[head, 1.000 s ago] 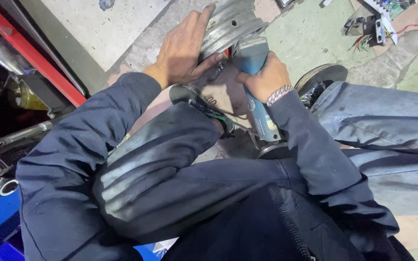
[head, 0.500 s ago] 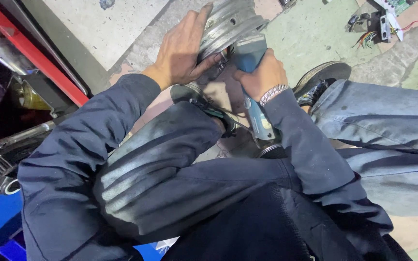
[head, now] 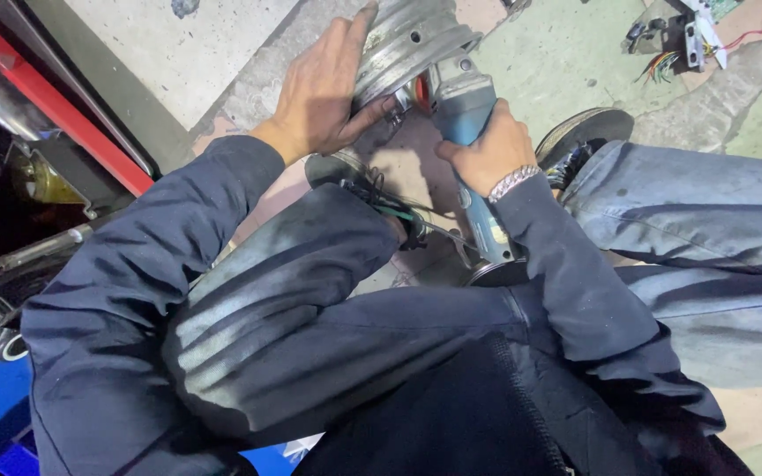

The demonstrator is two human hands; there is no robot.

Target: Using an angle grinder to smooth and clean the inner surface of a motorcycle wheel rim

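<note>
Since a second ago we have hardly shifted: both hands keep their places and the view has only drifted slightly, so the metal part sits a touch closer to the top edge. Our right hand (head: 485,152) is clamped around the grinder (head: 472,132), fingers wrapped over its blue body just behind the head, a metal bracelet (head: 513,182) at the wrist. Our left hand (head: 324,92) lies flat and spread against the side of the drum (head: 409,40), fingers stretched up along its ribbed grey rim, thumb tucked toward the grinder's head; it presses on the drum rather than closing around it. We see the grinder's long axis running from lower right to upper left, its tail near our right thigh and its head pointing away from us, up into the drum, where a bit of red shows at the contact. Its drum stands at the top middle of the view, on the concrete floor (head: 566,62), partly cut off by the frame edge. Farther out, a shoe (head: 584,132) rests just right of the grinder, loose coloured wires (head: 663,62) lie at the upper right, and a red bar (head: 63,115) slants along the left.
</note>
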